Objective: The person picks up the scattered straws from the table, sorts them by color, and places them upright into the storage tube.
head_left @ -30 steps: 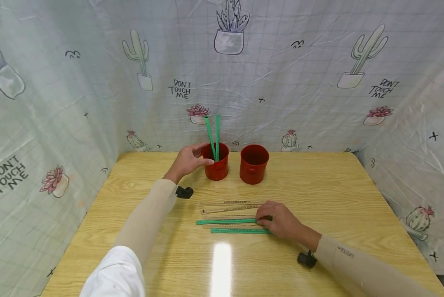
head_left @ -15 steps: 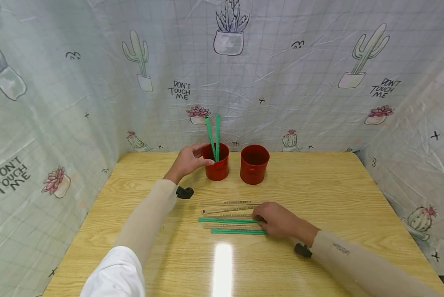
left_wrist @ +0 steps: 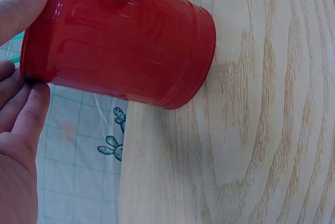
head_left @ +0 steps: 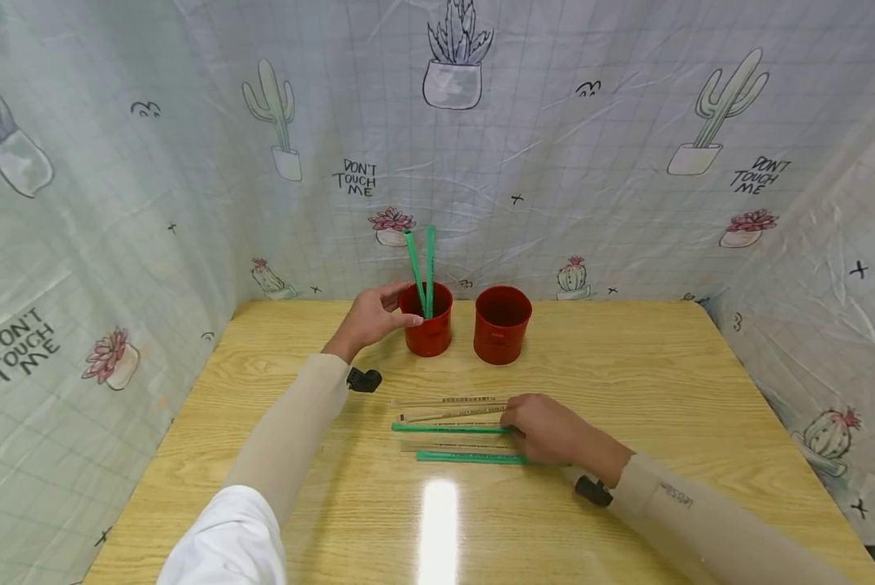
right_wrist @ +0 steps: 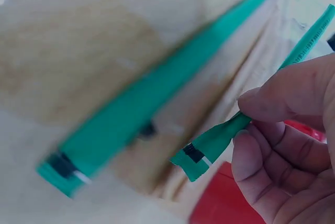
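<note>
Tabletop work area, screened off; whether home, lab or workshop cannot be established. Cactus-printed sheeting (head_left: 591, 195) lines the upper frame and both sides, enclosing a wood-grain table (head_left: 627, 374) at lower centre.

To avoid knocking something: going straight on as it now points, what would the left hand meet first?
Most likely the left cup, which the left hand is touching.

1. Head view: bright, even; white glare streak (head_left: 437, 532) on table (head_left: 627, 357), soft shadow by left sleeve (head_left: 283, 439).
2. Left wrist: fairly sharp; red cup (left_wrist: 125, 41) shiny, faint shadow beside.
3. Right wrist: washed out; near green strip (right_wrist: 152, 96) blurred, held green strip (right_wrist: 214, 141) crisper.
</note>
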`<state>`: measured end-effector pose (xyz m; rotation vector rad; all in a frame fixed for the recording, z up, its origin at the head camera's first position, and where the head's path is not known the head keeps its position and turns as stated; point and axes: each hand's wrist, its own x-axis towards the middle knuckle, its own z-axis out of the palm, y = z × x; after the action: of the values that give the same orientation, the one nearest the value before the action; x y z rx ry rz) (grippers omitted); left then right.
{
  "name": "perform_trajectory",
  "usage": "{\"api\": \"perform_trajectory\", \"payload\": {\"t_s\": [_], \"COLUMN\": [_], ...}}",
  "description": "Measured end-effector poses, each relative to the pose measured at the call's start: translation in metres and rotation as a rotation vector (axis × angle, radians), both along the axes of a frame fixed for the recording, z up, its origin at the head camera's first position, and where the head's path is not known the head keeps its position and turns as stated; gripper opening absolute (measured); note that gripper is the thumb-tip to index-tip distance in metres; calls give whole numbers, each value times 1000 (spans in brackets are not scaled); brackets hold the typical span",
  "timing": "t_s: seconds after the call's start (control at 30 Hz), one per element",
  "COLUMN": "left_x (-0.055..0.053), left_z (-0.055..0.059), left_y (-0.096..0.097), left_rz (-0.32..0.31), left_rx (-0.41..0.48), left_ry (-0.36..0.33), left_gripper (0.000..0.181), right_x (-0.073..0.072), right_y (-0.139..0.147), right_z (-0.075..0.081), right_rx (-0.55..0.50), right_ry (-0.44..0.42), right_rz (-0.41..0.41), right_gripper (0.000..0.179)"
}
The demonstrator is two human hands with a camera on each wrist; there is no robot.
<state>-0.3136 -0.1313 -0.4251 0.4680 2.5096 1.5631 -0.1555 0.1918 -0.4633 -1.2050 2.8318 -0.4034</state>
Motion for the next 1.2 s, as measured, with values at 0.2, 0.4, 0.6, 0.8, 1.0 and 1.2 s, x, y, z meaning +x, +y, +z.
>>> {"api": "perform_trajectory", "payload": {"t_s": [0.2, 0.4, 0.6, 0.8, 1.0, 1.2], "left_x": [1, 1, 2, 3, 3, 3], "left_z": [1, 0, 0, 0, -3, -2], "left_y": [0, 0, -2, -3, -1, 1], "left_rz": [-4, -9, -5, 1, -5, 0], "left_rx": [-1, 6, 5, 8, 14, -4], "left_ry": [16, 20, 30, 21, 17, 30], "left_gripper": [72, 73, 73, 72, 71, 69], "right_x": [-6, -15, -28, -46, -60, -72], "right_y": [1, 0, -9, -26, -42, -54], "right_z": [15, 34, 60, 83, 89, 95], "right_rx": [-57, -160, -297, -546, -707, -829], "right_ry": [54, 197, 271, 154, 51, -54], "right_rz": [-4, 21, -24, -127, -217, -270], "right_gripper": [19, 18, 13, 10, 14, 9]}}
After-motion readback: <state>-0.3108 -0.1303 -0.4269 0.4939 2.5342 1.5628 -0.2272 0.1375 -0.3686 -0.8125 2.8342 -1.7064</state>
